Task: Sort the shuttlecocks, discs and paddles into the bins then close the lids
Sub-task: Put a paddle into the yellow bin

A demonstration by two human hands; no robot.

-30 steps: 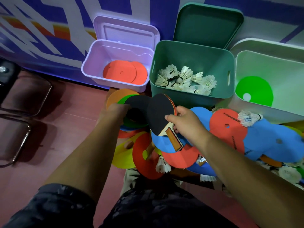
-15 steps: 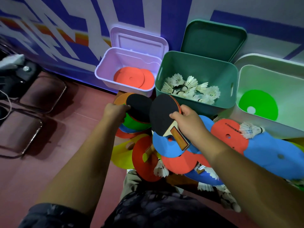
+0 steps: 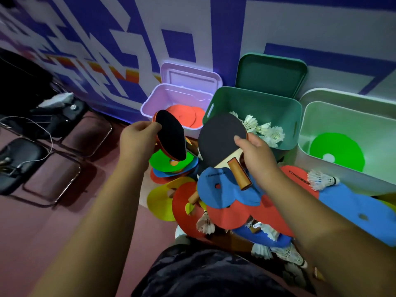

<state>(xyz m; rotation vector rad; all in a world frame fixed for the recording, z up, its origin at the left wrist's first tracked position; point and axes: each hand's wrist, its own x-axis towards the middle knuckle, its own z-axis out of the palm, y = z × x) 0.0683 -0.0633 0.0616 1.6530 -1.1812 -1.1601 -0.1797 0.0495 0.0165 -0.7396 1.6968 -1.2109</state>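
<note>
Black paddle (image 3: 171,136) pinched, left hand (image 3: 137,142); second paddle (image 3: 220,140) gripped, right hand (image 3: 259,157).

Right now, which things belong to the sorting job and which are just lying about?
For the job: left paddle, held by the left hand; right paddle, held by the right hand; discs on the floor; shuttlecocks; pink bin; green bin; white bin.
Just lying about: chairs; white cable.

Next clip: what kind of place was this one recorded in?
Probably an indoor sports or activity room, seemingly a storage corner: a wall painted with bold blue and white graphics, what look like metal-framed chairs on a reddish floor, and open bins holding shuttlecocks and flat discs.
</note>
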